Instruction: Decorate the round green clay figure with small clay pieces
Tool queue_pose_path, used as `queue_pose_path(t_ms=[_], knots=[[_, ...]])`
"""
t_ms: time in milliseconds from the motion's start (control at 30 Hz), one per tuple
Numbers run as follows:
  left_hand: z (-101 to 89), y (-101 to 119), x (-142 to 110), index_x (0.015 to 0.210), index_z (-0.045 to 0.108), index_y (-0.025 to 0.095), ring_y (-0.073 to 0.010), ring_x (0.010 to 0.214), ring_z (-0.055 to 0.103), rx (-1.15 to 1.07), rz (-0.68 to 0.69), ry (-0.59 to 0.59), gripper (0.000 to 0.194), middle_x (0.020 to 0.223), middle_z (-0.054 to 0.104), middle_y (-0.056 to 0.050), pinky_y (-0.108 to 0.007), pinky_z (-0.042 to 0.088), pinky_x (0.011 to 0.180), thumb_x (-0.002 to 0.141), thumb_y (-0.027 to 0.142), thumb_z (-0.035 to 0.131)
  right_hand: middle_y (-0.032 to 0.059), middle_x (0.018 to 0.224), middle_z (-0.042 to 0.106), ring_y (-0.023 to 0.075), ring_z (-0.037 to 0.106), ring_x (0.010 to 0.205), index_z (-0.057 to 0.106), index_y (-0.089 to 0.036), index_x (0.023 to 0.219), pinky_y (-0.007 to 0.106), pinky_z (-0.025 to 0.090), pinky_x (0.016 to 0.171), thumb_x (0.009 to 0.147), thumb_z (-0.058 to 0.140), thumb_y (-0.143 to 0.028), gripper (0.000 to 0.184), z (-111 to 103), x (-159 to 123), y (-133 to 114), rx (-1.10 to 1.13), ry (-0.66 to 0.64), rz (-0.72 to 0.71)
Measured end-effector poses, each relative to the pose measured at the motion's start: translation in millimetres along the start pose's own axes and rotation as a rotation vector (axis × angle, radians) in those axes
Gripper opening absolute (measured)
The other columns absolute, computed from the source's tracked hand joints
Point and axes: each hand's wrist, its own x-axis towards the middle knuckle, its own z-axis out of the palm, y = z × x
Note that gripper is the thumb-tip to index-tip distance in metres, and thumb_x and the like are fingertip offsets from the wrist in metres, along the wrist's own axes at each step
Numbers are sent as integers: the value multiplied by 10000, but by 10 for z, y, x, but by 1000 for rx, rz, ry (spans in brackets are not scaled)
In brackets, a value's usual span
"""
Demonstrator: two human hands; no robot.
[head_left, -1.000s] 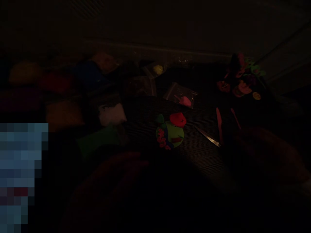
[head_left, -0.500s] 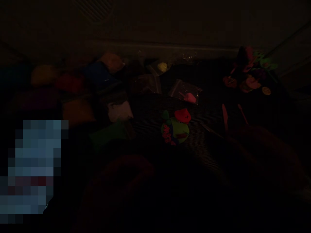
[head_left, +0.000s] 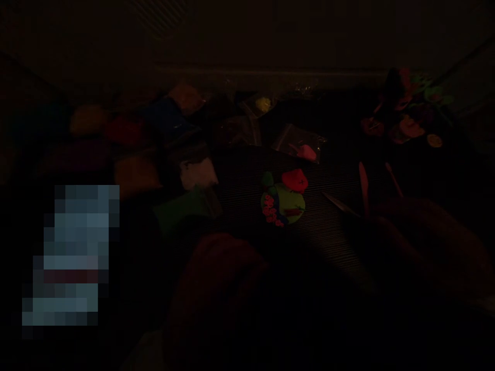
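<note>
The scene is very dark. A green clay disc [head_left: 286, 205] with small red pieces along its left edge lies on a ribbed dark mat [head_left: 247, 190]; a red clay lump [head_left: 295, 180] sits at its upper right. My left hand [head_left: 220, 268] is a dim reddish shape below and left of the disc, its fingers not visible. My right hand [head_left: 417, 242] is a dark shape at the right, close to a thin metal tool [head_left: 340, 205] and a pink plastic knife [head_left: 363, 186]; its fingers cannot be made out.
Several bags of coloured clay [head_left: 135, 149] lie at the left, a white one [head_left: 197, 174] and a green one [head_left: 181, 211] nearest. A clear bag with pink clay [head_left: 303, 147] sits behind the disc. Finished clay figures [head_left: 406, 111] stand at the far right. A blurred patch [head_left: 71, 257] fills the lower left.
The view has shifted, sliding everything a little to the right and up. My left hand has risen closer to the disc. The picture has grown darker.
</note>
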Motion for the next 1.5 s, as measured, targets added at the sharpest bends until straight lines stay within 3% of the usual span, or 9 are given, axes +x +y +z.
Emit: queue_pose_path(t_ms=[200,367,500,700,867,1000,1133,1500], knots=[[56,-108,-102,885,606,271,-188,903,469,130,104,20,200,918,605,16,-351,394,776,725,192,516,-41,922,556,104,545,777,554,-271,908,221,444,681,739,503,-358,197,101,7,53,48,36,-8],[75,-163,-157,935,591,258,-189,889,459,268,210,26,219,948,604,21,-336,403,745,738,200,515,-17,898,564,118,546,766,564,-240,873,241,445,678,740,501,-350,184,133,-19,77,48,72,-5],[22,-193,-179,958,581,221,-174,866,476,311,185,18,229,923,610,-5,-313,420,732,741,197,514,-13,840,570,123,544,744,567,-232,860,243,438,672,732,523,-303,153,110,-52,78,53,117,10],[-51,-175,-274,1014,553,263,-192,908,434,353,236,-24,284,932,570,-6,-329,383,764,750,179,490,-22,783,569,115,540,672,574,-246,846,237,430,626,717,548,-279,136,113,-66,100,63,136,54],[-15,-140,-280,1021,551,264,-206,880,438,396,284,-21,305,916,561,-19,-361,368,749,723,201,530,-20,794,572,114,548,692,569,-237,851,230,434,625,707,559,-249,144,125,-58,100,133,139,-12],[39,-102,-215,982,571,269,-201,855,459,418,286,25,293,891,582,-9,-361,378,729,694,212,570,-18,795,575,123,552,722,575,-238,836,247,438,669,716,554,-255,123,126,-53,81,134,150,39],[50,-53,-181,934,593,245,-187,815,476,417,280,61,259,856,594,-12,-344,394,703,679,201,588,-20,784,577,125,557,676,570,-247,845,250,438,611,694,574,-240,151,125,-56,101,174,140,23],[4,-48,-211,897,599,271,-191,829,492,414,277,54,221,901,610,7,-357,390,718,696,189,560,-22,795,575,116,550,693,572,-247,836,242,436,641,715,553,-265,124,124,-62,94,137,135,58]])
